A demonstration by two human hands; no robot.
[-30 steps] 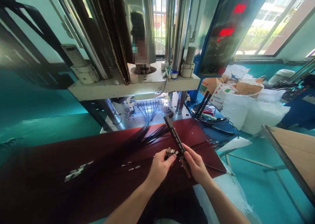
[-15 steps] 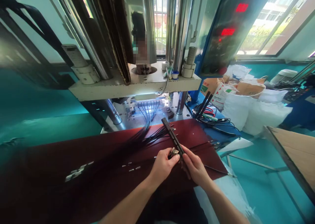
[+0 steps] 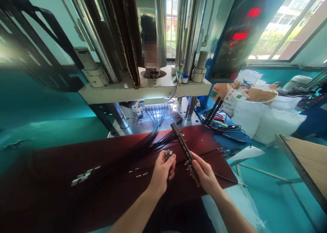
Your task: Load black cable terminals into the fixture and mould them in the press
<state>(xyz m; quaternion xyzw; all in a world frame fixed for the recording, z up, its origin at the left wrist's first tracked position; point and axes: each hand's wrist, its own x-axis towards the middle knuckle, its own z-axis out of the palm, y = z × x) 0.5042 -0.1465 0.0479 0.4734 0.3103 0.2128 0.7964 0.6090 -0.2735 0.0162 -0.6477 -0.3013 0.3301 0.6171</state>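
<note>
My left hand [image 3: 162,170] is closed on a small bunch of metal connectors [image 3: 168,154], held just left of a dark slotted bar. My right hand [image 3: 204,171] grips the lower end of that bar [image 3: 182,140], which slants up and away to the left. Small metal pieces [image 3: 188,164] show along the bar's left side near my right fingers. Beyond the bar, a bundle of black cables [image 3: 143,145] with metal ends lies on the dark red tabletop [image 3: 114,188]. My hands are apart from each other.
A press [image 3: 145,89] stands ahead, with thin cables running into its lit lower fixture [image 3: 155,112]. Loose metal connectors [image 3: 84,175] lie at the left. Cables and red-handled pliers [image 3: 219,117] rest on a blue surface at right. White sacks [image 3: 251,115] and a cardboard-topped table [image 3: 306,158] stand further right.
My left hand has drawn away from the bar to the left, keeping the metal connectors. My right hand still holds the bar, and the view has shifted slightly.
</note>
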